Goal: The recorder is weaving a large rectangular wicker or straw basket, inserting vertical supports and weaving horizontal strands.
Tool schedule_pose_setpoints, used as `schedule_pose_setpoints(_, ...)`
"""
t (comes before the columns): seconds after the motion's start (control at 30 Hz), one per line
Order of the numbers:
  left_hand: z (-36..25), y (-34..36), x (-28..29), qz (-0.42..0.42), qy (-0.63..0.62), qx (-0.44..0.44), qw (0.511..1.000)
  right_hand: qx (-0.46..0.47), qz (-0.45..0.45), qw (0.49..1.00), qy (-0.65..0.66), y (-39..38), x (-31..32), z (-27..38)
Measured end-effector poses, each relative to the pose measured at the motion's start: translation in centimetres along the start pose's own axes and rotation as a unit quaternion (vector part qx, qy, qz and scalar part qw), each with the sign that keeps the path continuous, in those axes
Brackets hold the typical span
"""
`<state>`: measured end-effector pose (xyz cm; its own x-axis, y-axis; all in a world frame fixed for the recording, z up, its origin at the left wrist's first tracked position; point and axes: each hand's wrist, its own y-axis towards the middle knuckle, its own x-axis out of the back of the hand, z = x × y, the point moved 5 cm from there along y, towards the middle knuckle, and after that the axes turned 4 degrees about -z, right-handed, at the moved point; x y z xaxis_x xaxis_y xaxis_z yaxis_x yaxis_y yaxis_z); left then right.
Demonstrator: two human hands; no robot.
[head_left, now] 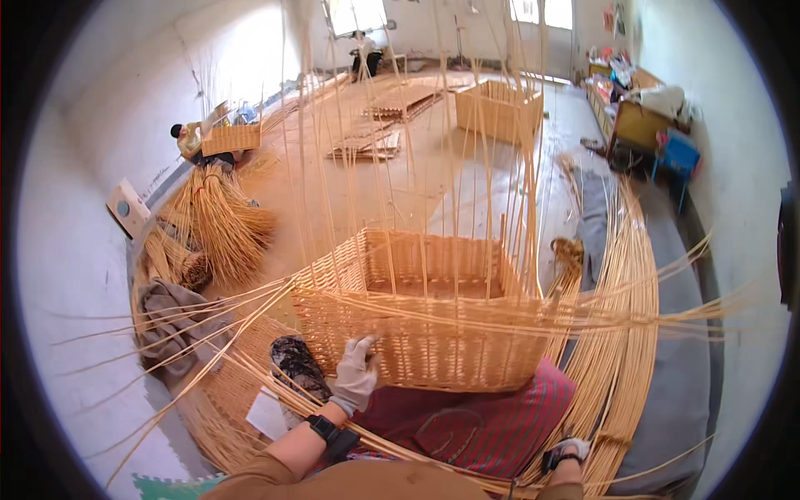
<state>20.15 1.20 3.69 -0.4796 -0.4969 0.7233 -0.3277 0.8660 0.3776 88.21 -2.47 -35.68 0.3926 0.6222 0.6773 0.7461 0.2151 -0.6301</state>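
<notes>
A half-woven wicker basket (pixel 421 342) stands in front of me, rectangular, its upright stakes rising high above the walls. Long loose rods stick out sideways from its near rim. My left hand (pixel 357 377), in a pale glove, rests against the lower left of the basket's near wall with its fingers stretched out. Low on the right, my right hand (pixel 577 450) is small in view beside a bundle of long pale rods (pixel 612 333); its fingers are mostly hidden. A striped red cloth (pixel 467 421) lies under the basket. Both wrists carry dark straps.
A grey cloth (pixel 179 325) and tied wicker bundles (pixel 225 217) lie on the left. Farther off are a second basket (pixel 500 112), flat woven panels (pixel 371 146), and a person (pixel 190 140) beside another basket (pixel 232 137). A blue stool (pixel 677 154) and piled goods line the right wall.
</notes>
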Motion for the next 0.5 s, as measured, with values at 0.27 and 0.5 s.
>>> schedule_pose_setpoints(0.27,-6.7,5.7,5.5,-0.194,0.073,-0.191,0.96,0.127,0.214,0.648,0.72,-6.5,9.9,-1.1)
schedule_pose_setpoints(0.5,-7.8,10.0,3.8,-0.084,0.018,-0.252,0.964,0.482,-0.076,0.759,0.431,-33.4,23.3,-0.3)
